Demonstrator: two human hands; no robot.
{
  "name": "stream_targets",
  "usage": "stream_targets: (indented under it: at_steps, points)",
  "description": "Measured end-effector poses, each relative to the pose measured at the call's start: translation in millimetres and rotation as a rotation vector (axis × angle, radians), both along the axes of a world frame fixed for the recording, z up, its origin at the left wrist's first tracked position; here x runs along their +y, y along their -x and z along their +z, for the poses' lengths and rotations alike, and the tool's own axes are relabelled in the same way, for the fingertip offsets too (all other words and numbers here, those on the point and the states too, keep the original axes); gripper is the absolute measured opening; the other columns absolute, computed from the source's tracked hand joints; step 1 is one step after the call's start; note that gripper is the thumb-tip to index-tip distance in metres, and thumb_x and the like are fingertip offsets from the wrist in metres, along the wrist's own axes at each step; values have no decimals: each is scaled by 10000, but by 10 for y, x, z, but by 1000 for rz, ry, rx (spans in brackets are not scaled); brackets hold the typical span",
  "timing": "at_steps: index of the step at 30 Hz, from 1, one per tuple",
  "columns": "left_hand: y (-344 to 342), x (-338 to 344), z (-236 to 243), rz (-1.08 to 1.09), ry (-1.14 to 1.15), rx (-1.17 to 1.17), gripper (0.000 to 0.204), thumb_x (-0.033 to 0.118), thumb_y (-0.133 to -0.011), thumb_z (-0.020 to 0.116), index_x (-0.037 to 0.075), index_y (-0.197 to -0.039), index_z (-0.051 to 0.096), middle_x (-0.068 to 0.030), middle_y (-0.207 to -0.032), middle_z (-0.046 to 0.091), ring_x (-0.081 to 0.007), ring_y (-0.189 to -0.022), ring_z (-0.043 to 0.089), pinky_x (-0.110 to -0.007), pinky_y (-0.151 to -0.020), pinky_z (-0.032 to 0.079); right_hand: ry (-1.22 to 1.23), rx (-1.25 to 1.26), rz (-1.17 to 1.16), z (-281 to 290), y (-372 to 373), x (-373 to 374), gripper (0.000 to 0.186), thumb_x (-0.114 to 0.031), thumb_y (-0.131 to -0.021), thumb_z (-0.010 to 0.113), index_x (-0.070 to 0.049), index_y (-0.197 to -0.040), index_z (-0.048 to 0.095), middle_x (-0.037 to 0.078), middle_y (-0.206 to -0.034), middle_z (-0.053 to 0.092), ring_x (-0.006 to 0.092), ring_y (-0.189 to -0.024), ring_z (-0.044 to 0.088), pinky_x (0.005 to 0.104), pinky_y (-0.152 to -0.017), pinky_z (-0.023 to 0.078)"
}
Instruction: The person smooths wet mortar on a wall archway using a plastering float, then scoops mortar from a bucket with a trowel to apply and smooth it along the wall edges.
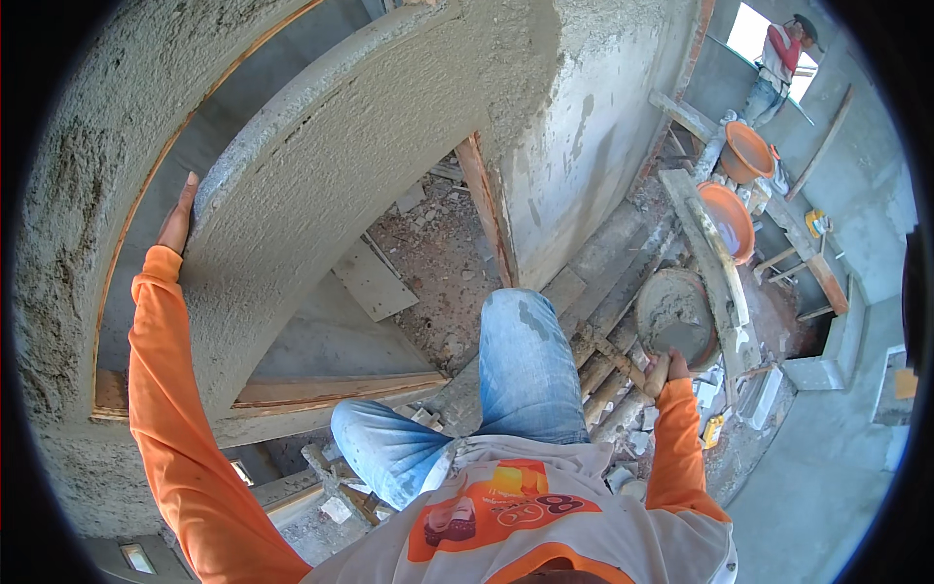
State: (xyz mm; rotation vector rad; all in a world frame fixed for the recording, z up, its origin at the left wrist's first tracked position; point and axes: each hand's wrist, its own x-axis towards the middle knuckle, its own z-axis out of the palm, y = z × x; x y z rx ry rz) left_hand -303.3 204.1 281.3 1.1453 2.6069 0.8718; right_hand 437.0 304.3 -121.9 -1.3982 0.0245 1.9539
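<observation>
My left hand (pixel 180 219) rests against the edge of a freshly plastered curved-looking wall band (pixel 331 146). Its visible fingers are stretched out along that edge, beside an opening. Low on the right, my right hand (pixel 667 370) is closed at the near rim of a round tub (pixel 646 316). Grey wet mortar (pixel 677 316) fills part of the tub. A brownish wooden stick-like piece (pixel 613 352) runs up to my right fingers from the left. Whether it is a tool in my grip or a pole behind the hand, I cannot tell.
Two orange tubs (pixel 747 154) stand beyond the mortar, beside a rough plank (pixel 702 243). Poles and rubble (pixel 428 253) lie below. A wood-framed opening (pixel 336 389) is in front of my knees. Another person (pixel 773 68) stands at the far right by a window.
</observation>
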Motion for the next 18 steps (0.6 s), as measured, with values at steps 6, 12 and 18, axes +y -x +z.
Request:
stream_targets:
  at_steps: [6,12,18]
  points:
    - [86,-18,25,47,63,-3,953,765,-744,331,29,-1350,330,-173,-1379,331,-275,-1283,304,-304,-1058,165,-111,485,-107,-616,-180,73,496,-578,-791,538,-96,-903,512,10,-627,471,135,-503,470,290,-454,436]
    - [63,-46,3,-4,18,38,974,778,-730,332,26,-1350,328,-190,-1376,326,-286,-1284,301,-311,-1058,166,-362,12,-7,-393,9,-266,455,-576,-800,528,-148,-949,488,-3,-626,450,144,-472,452,312,-423,404]
    - [-33,14,19,-3,28,15,979,778,-730,332,19,-1348,329,-189,-1374,330,-286,-1278,311,-314,-1056,176,-567,-53,-71,707,245,167,432,-496,-848,497,-99,-1018,489,23,-639,459,158,-486,469,311,-425,406]
